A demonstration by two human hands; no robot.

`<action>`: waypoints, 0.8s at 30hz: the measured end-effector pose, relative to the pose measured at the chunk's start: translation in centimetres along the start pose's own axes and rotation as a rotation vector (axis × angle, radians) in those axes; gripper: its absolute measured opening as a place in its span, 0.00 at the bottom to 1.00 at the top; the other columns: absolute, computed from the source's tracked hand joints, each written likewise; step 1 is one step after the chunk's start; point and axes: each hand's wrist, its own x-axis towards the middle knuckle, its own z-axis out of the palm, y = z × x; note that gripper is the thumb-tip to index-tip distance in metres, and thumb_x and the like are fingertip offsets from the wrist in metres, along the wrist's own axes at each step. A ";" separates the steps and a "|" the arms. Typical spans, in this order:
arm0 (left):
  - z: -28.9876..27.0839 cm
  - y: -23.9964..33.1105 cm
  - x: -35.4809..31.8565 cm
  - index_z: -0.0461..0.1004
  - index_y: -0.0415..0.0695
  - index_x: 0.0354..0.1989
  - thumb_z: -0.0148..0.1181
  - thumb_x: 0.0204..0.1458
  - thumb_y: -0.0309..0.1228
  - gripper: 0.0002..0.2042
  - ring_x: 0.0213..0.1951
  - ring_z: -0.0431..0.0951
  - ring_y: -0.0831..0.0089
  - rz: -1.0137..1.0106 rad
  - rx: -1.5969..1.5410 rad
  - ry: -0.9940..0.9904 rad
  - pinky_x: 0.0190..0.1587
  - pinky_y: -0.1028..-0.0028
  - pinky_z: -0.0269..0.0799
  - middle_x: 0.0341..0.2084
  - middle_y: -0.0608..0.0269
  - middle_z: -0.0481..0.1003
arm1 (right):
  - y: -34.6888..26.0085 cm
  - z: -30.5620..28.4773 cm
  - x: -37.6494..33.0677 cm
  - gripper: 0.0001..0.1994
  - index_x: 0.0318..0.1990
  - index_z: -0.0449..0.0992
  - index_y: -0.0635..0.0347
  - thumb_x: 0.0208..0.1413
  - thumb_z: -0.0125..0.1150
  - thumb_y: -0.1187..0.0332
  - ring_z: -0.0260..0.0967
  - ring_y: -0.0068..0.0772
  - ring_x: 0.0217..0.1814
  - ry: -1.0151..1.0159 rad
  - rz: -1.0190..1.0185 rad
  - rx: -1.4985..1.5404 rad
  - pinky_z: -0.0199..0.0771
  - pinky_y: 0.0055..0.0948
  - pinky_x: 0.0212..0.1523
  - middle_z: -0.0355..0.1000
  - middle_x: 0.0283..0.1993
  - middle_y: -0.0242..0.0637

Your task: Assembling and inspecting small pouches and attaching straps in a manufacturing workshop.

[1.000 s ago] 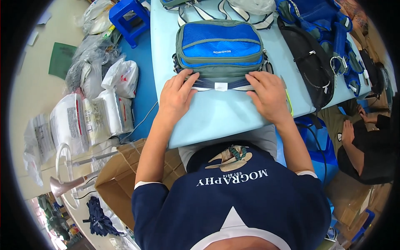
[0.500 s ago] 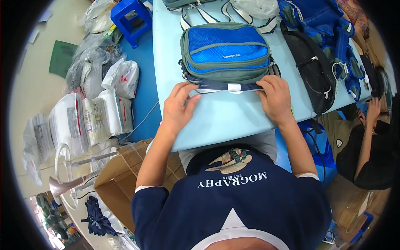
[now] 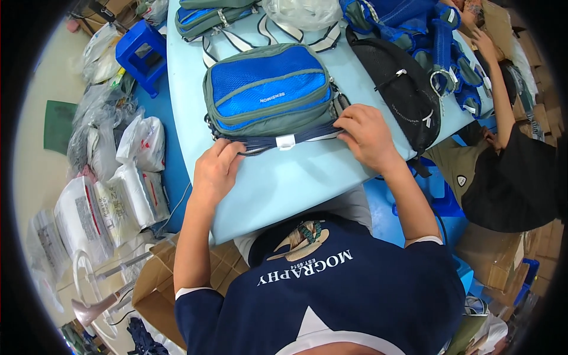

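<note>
A blue and grey-green zip bag (image 3: 269, 86) lies flat on the pale blue table in front of me. Along its near edge runs a folded navy strap (image 3: 313, 134) with a white band (image 3: 286, 142) round its middle. The fingers of my left hand (image 3: 214, 171) pinch the strap's left end. At the other end, by the bag's near right corner, my right hand (image 3: 368, 137) grips the strap between thumb and fingers. Striped navy and white webbing (image 3: 266, 35) loops out behind the bag.
To the right lie a black curved bag (image 3: 402, 89) and piled blue pieces (image 3: 444, 47). Another blue bag (image 3: 216, 18) and a clear plastic bag (image 3: 305, 12) are at the back. A co-worker's arm (image 3: 497, 71) reaches along the right side. A cardboard box (image 3: 160, 275) stands lower left.
My view has turned, shifting the table and bag leftward. Both hands stay at the strap; the left fingers have closed more tightly on it. The co-worker's arm has stretched toward the far side.
</note>
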 end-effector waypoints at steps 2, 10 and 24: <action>-0.1 -0.1 0.0 0.71 0.45 0.34 0.60 0.38 0.20 0.12 0.28 0.73 0.60 0.074 0.069 0.027 0.29 0.66 0.70 0.26 0.60 0.70 | 0.3 0.0 0.1 0.14 0.35 0.72 0.57 0.36 0.65 0.74 0.64 0.39 0.47 -0.031 -0.009 -0.021 0.61 0.36 0.47 0.68 0.37 0.35; -0.3 -0.9 -0.4 0.71 0.41 0.31 0.60 0.38 0.21 0.10 0.29 0.74 0.63 0.276 0.133 0.091 0.32 0.67 0.69 0.29 0.59 0.72 | -0.1 0.0 0.8 0.14 0.34 0.71 0.58 0.35 0.66 0.72 0.63 0.41 0.49 -0.071 -0.026 -0.032 0.61 0.38 0.48 0.67 0.38 0.37; -0.3 -0.5 0.0 0.69 0.43 0.33 0.62 0.39 0.23 0.11 0.27 0.73 0.62 0.139 -0.018 -0.004 0.29 0.67 0.70 0.26 0.61 0.69 | -0.5 -0.1 0.9 0.13 0.31 0.74 0.58 0.33 0.67 0.72 0.63 0.38 0.48 -0.079 -0.074 -0.056 0.61 0.37 0.47 0.67 0.35 0.34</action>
